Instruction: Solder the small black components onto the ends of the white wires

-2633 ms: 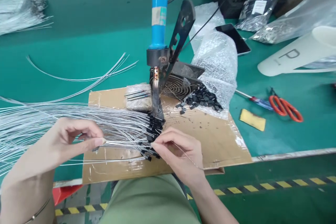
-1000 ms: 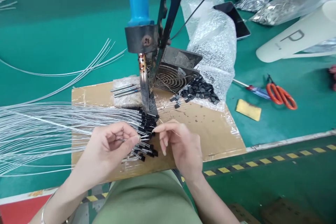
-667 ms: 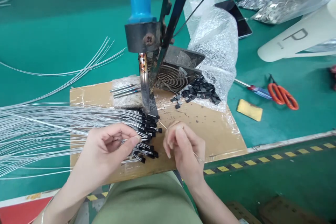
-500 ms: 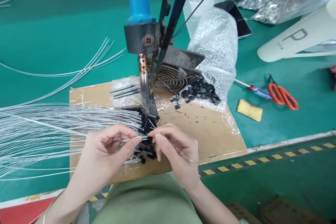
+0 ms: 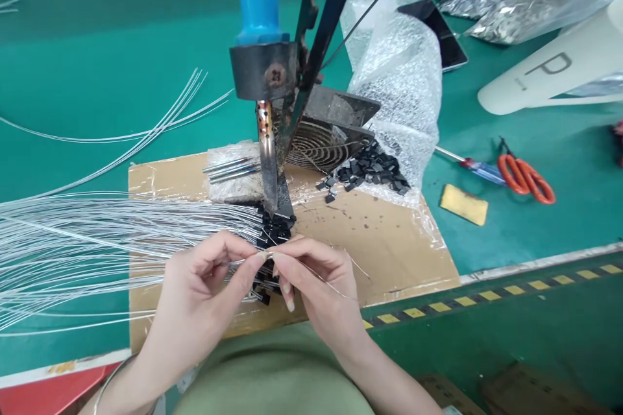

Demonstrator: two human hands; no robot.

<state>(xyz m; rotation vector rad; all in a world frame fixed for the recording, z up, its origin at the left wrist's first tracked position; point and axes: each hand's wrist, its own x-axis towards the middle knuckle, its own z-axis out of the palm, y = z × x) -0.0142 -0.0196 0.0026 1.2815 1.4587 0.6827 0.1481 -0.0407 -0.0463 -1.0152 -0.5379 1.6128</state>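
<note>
My left hand (image 5: 199,292) is closed in a pinch on a thin white wire, at the right end of a wide bundle of white wires (image 5: 97,240). Right against it, my right hand (image 5: 324,285) pinches with thumb and forefinger at the same spot; a thin silvery wire (image 5: 327,283) runs back from its fingers across the palm. The tips of both hands meet and hide the wire end between them. Black connector pieces (image 5: 276,228) on the bundle's ends lie just behind. Above them a blue-handled soldering iron (image 5: 257,0) hangs tip down in a black bracket.
Cardboard (image 5: 389,246) covers the work spot. A fan (image 5: 316,142), loose black pieces (image 5: 374,168) and bubble wrap (image 5: 399,91) lie behind. To the right are a yellow sponge (image 5: 464,204), orange-handled scissors (image 5: 525,178), a screwdriver (image 5: 481,170) and a white cup (image 5: 545,68).
My right hand has shifted left, so its fingertips now touch those of my left hand. The short gap with wire ends showing between them has closed. The iron stays put.
</note>
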